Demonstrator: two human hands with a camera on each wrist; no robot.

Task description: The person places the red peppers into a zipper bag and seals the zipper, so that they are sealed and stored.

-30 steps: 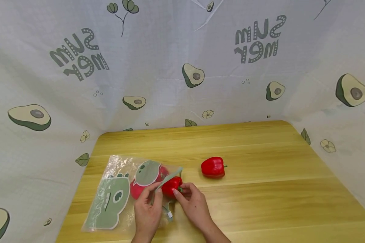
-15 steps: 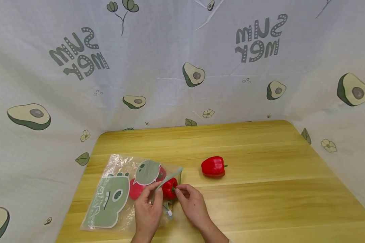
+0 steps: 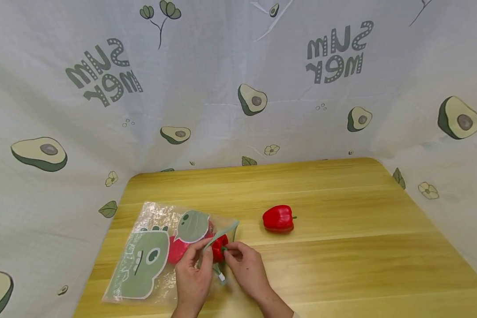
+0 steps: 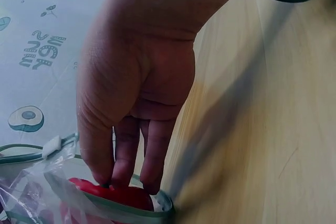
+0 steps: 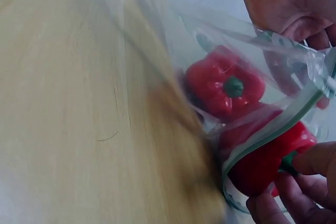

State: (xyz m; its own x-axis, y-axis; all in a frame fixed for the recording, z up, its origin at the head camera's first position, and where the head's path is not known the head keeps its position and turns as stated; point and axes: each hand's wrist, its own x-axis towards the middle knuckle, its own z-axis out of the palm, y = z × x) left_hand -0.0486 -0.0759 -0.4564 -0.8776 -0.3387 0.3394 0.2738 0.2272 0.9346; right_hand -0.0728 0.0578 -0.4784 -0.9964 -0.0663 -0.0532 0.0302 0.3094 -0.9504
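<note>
While the left hand (image 3: 192,276) pinches the green-edged rim of the clear zip bag (image 3: 151,251) and holds its mouth open, the right hand (image 3: 244,269) grips a red pepper (image 3: 219,246) by its stem end, fingers curled round it, right at that mouth. This pepper sits partly inside the bag, under the raised rim. Deeper in the bag lies another red pepper (image 5: 224,88), its green stem facing up in the right wrist view. The bag, printed with green dinosaur figures, lies flat on the wooden table (image 3: 342,247). A third red pepper (image 3: 278,218) rests on the table just beyond the bag's mouth, apart from both hands
</note>
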